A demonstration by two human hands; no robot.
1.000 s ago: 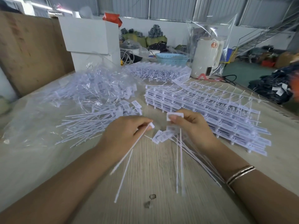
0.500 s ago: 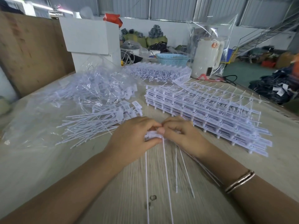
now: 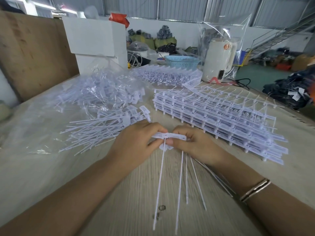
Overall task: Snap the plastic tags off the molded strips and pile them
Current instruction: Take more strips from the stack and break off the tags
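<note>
Pale wood-grain table (image 3: 129,198) fills the near view, and over its middle both hands meet knuckle to knuckle. The left hand (image 3: 134,145) and the right hand (image 3: 197,145) each pinch one short white piece of molded strip (image 3: 172,135) between thumb and curled fingers, thumbs nearly touching. Long thin tails of the tags (image 3: 179,188) hang from it toward the person and fan out over the table. Both forearms reach in from the bottom corners; the right wrist wears a bracelet (image 3: 255,189). Fingers cover the strip's underside, so how many tags it carries cannot be told. Just left of the grip lies the pile of loose tags (image 3: 102,128), partly on clear plastic sheeting (image 3: 34,130). Just right and beyond sits the stack of whole strips (image 3: 221,120). Farther off stand a white box (image 3: 95,38) and a blue basket (image 3: 182,61).
</note>
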